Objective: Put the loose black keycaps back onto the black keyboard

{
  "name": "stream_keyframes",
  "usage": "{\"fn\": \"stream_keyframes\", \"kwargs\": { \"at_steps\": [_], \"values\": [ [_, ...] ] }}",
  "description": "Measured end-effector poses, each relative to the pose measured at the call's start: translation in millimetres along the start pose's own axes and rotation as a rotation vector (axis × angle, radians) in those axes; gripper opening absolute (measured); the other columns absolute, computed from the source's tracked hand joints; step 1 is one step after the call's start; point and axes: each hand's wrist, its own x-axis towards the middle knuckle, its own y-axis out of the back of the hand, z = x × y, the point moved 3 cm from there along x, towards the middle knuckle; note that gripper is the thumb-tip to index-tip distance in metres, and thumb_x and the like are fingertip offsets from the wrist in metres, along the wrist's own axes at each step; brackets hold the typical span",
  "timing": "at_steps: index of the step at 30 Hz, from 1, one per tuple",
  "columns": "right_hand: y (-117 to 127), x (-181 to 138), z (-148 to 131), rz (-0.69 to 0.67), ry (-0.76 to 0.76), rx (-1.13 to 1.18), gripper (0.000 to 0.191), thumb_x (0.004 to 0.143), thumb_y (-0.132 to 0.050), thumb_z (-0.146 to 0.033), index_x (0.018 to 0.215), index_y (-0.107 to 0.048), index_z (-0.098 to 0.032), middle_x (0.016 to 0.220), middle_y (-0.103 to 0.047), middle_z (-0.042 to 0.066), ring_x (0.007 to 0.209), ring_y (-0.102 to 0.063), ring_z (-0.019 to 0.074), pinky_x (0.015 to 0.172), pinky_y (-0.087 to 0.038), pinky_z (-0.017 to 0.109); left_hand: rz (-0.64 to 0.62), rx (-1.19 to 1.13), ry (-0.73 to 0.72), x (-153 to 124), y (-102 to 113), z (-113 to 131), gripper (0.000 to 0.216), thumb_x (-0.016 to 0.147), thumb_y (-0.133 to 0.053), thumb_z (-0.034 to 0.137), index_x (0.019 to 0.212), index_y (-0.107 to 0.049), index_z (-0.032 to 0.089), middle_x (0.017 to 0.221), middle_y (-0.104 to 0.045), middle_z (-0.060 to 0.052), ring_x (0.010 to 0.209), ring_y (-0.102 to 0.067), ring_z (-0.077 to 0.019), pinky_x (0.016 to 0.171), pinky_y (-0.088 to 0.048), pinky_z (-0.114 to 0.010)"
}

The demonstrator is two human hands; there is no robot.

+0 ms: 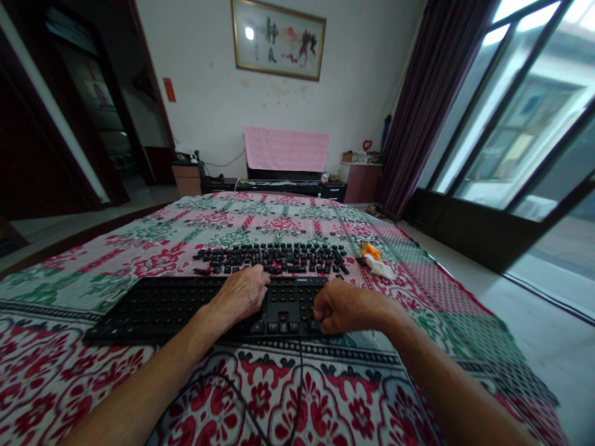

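Observation:
A black keyboard (158,306) lies across a flower-patterned cloth (93,272), most of its key seats bare. Beyond it, several loose black keycaps (274,257) are laid out in rows. My left hand (242,296) rests on the middle of the keyboard with its fingers curled down at the far edge; what they pinch, if anything, is hidden. My right hand (341,306) is closed round the keyboard's right end, next to a few keys still seated there. The keyboard's black cable (297,390) runs toward me between my forearms.
A small orange and white object (375,260) lies on the cloth right of the keycaps. At the back, a low cabinet carries something under a pink cover (286,148). Glass doors and a dark curtain (432,105) stand on the right, a doorway on the left.

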Motion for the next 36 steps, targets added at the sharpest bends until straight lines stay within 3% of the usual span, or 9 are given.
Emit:
{"fn": "stream_keyframes", "kwargs": {
  "at_steps": [13, 23, 36],
  "values": [
    [2, -2, -3, 0.01, -0.025, -0.064, 0.023, 0.059, -0.053, -0.024, 0.079, -0.063, -0.02, 0.069, -0.061, 0.0, 0.056, -0.052, 0.0099, 0.046, -0.035, 0.017, 0.029, -0.027, -0.004, -3, 13, 7, 0.027, 0.079, -0.033, 0.024, 0.075, -0.059, 0.018, 0.077, -0.052, -0.004, 0.076, -0.051, -0.0141, 0.068, -0.038, -0.025],
    [0, 0, 0, 0.006, 0.067, -0.028, 0.023, 0.06, -0.051, -0.023, 0.079, -0.063, -0.019, 0.066, -0.061, 0.0, 0.054, -0.051, 0.0089, 0.045, -0.033, 0.017, -0.097, -0.274, -0.306, -9, 11, 62, 0.022, 0.076, -0.042, 0.027, 0.088, -0.059, 0.023, 0.08, -0.052, -0.003, 0.074, -0.049, -0.0123, 0.066, -0.038, -0.022],
    [2, 2, 5, -0.047, 0.171, 0.021, 0.021, 0.068, -0.046, -0.024, 0.074, -0.063, -0.015, 0.058, -0.054, -0.002, 0.05, -0.043, 0.0058, 0.046, -0.03, 0.017, -0.079, -0.187, -0.346, -9, 8, 71, 0.028, 0.081, -0.034, 0.034, 0.092, -0.058, 0.026, 0.077, -0.048, -0.002, 0.07, -0.047, -0.0112, 0.059, -0.035, -0.022]
  ]
}}
